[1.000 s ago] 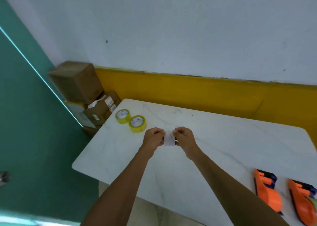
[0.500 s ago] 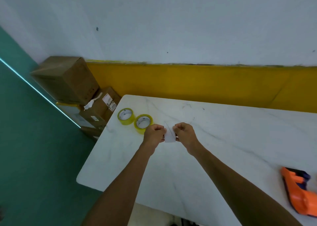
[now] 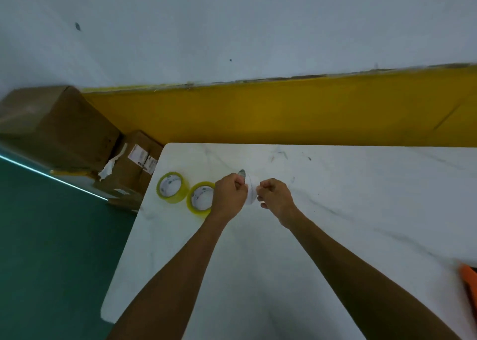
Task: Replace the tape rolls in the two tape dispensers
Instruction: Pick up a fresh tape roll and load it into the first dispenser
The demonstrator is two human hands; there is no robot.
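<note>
- Both hands met over the white marble-look table (image 3: 335, 210), slightly left of the picture's middle, with a pale roll of tape (image 3: 251, 190) pinched between them.
- The left hand (image 3: 228, 197) was curled closed on the roll's left side, its fingers wrapped at the rim, where a small grey patch of the roll's edge showed at 12 o'clock above the knuckles.
- The right hand (image 3: 276, 197) was clenched with its fingertips nipping the roll's right edge; whether it held the roll itself or a loose end of tape could not be told.
- The near yellow tape roll (image 3: 201, 201) lay flat on the table at 9 o'clock from the left hand, partly hidden behind it.
- The far yellow tape roll (image 3: 172, 187) lay flat just beside the first, farther toward 9 o'clock, close to the table's left edge.
- An orange tape dispenser (image 3: 469, 283) showed only as a sliver at 4 o'clock, on the table at the right border of the picture, well apart from the hands.
- Brown cardboard boxes (image 3: 77, 138) were stacked at 10 o'clock on the floor beyond the table's corner, against a yellow wall band (image 3: 284, 112).
</note>
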